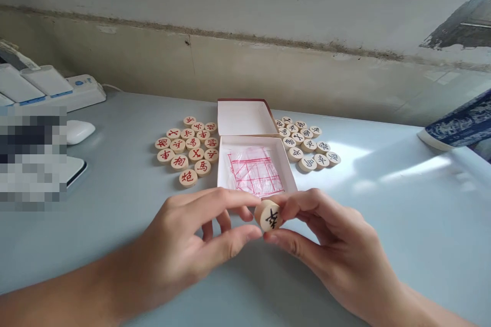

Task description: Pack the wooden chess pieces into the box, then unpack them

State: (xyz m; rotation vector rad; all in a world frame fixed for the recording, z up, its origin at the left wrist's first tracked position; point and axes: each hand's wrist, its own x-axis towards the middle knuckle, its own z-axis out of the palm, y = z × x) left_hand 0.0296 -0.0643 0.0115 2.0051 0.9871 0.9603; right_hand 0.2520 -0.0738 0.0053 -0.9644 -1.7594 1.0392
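A round wooden xiangqi piece (270, 217) with a black character is pinched between the thumb and index finger of my right hand (337, 245). It is tilted, face toward me, just in front of the open box. Curved around its left side, my left hand (192, 235) has its thumb and fingers apart; the index fingertip reaches the piece's top edge. Behind both hands, the shallow white box (223, 166) contains a folded, clear-looking sheet (255, 169) printed with red grid lines. Its lid (243, 117) lies open at the back.
Red-character pieces (187, 145) lie grouped left of the box, and black-character pieces (307, 143) lie to its right. Farther left are a white mouse-like object (80, 132) and a power strip (84, 92). Blue patterned cloth (460, 120) is at the right, and a wall (245, 61) stands behind.
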